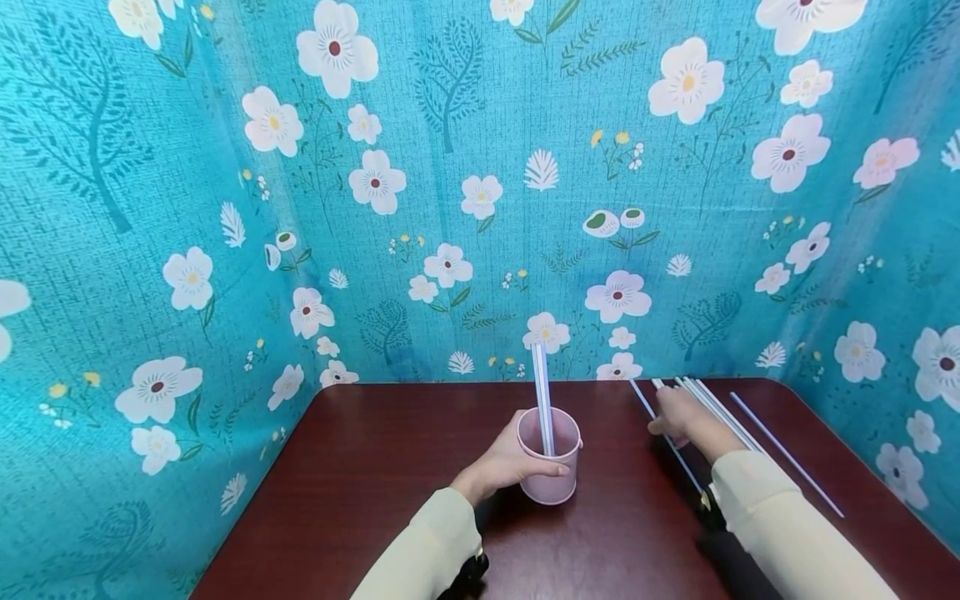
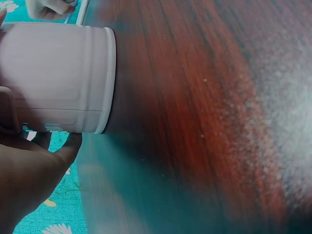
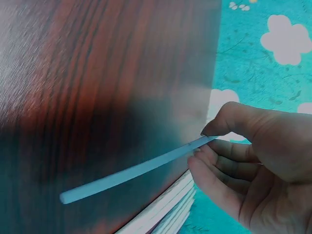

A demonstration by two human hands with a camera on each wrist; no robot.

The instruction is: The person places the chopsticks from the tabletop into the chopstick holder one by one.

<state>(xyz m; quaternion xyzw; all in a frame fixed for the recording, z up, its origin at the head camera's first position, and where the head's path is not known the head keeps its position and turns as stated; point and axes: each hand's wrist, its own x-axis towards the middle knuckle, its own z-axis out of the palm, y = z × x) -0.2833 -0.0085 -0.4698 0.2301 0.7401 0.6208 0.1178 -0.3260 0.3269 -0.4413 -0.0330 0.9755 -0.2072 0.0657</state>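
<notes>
A small pink pail (image 1: pixel 551 487) stands upright on the table. My left hand (image 1: pixel 502 460) grips it around the side, with the thumb across the front. Two or so pale sticks (image 1: pixel 542 387) lean inside and rise above its rim. To the right, my right hand (image 1: pixel 677 414) holds a thin pale stick (image 3: pixel 131 173), pinched between thumb and fingers in the right wrist view. Beneath that hand lies a bunch of white sticks (image 3: pixel 163 209). The left wrist view shows the pail's lower wall (image 2: pixel 58 73) and base close up.
A single bluish stick (image 1: pixel 783 452) lies apart at the right of the dark red-brown table (image 1: pixel 390 467). Blue flowered cloth (image 1: pixel 480 275) hangs behind the table and along both sides.
</notes>
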